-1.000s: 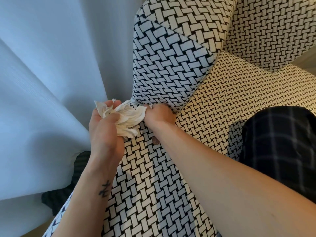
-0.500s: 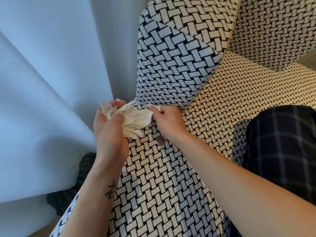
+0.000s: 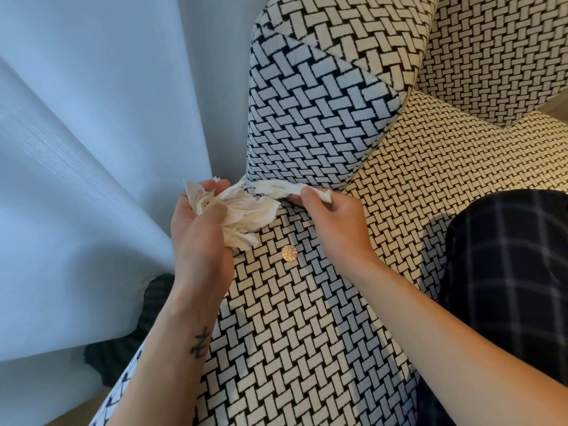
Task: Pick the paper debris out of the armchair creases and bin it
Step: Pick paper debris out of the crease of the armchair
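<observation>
The armchair (image 3: 307, 348) is covered in black-and-white woven-pattern fabric. My left hand (image 3: 199, 238) grips a crumpled wad of white paper (image 3: 242, 213) at the crease where the armrest meets the seat. My right hand (image 3: 335, 219) pinches another strip of white paper (image 3: 282, 188) that comes out of the same crease and reaches across to the wad. A small coin (image 3: 289, 253) lies flat on the seat just below and between both hands.
A pale blue sheer curtain (image 3: 92, 149) hangs close on the left. The armrest (image 3: 316, 103) rises behind the hands. A dark plaid trouser leg (image 3: 507, 272) rests on the seat at the right. A dark ribbed thing (image 3: 123, 348) lies on the floor by the curtain.
My right hand has pulled back out of the crease to the right, drawing a strip of paper with it. The coin it covered now shows fully. The left hand keeps its wad.
</observation>
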Demonstrator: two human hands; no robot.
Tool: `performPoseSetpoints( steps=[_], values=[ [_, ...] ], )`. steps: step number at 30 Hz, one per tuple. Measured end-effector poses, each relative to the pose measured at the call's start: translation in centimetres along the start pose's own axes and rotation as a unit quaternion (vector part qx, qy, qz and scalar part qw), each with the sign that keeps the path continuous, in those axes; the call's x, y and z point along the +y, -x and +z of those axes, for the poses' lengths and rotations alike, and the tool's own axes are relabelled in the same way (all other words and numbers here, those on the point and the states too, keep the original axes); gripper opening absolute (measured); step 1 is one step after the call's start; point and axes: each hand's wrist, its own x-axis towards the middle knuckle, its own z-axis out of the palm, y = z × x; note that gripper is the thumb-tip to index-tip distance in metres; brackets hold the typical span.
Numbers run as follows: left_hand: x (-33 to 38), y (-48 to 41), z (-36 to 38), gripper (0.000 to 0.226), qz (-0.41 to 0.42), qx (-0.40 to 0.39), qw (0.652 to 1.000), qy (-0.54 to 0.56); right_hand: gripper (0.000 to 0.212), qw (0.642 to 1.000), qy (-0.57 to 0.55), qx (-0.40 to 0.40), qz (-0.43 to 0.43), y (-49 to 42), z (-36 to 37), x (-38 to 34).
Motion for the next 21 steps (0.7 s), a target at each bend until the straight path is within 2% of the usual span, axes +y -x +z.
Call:
performPoseSetpoints(
  steps=[3,5,9,11,14,17,21],
  values=[
    [0.0,0.1,0.1,0.041,-0.005,-0.01,1.0,-0.005,0.021,0.998,-0.066,-0.013,-0.002,0.0,-0.5,-0.2],
    [0.0,0.2,0.2,0.04,-0.009,-0.025,1.0,-0.01,0.023,0.995,-0.086,-0.049,0.001,0.1,-0.8,-0.7],
    [0.0,0.6,0.3,0.039,-0.017,-0.062,0.997,-0.037,0.032,0.989,0.003,-0.143,-0.047,0.1,-0.4,-1.1],
    [0.1,0.7,0.4,0.032,-0.028,-0.071,0.997,-0.027,0.031,0.984,0.044,-0.165,-0.047,0.0,0.2,-1.4],
    [0.4,0.7,0.6,0.02,-0.054,-0.084,0.995,-0.001,0.023,0.978,0.11,-0.166,-0.063,0.2,1.3,-1.7],
    [0.6,0.8,0.7,0.029,-0.069,-0.111,0.991,0.002,0.023,0.974,0.153,-0.136,-0.094,-0.1,2.2,-1.3],
    [0.5,1.1,0.6,0.045,-0.04,-0.15,0.988,-0.03,0.022,0.978,0.161,-0.103,-0.083,-0.4,2.6,-1.7]
  ],
)
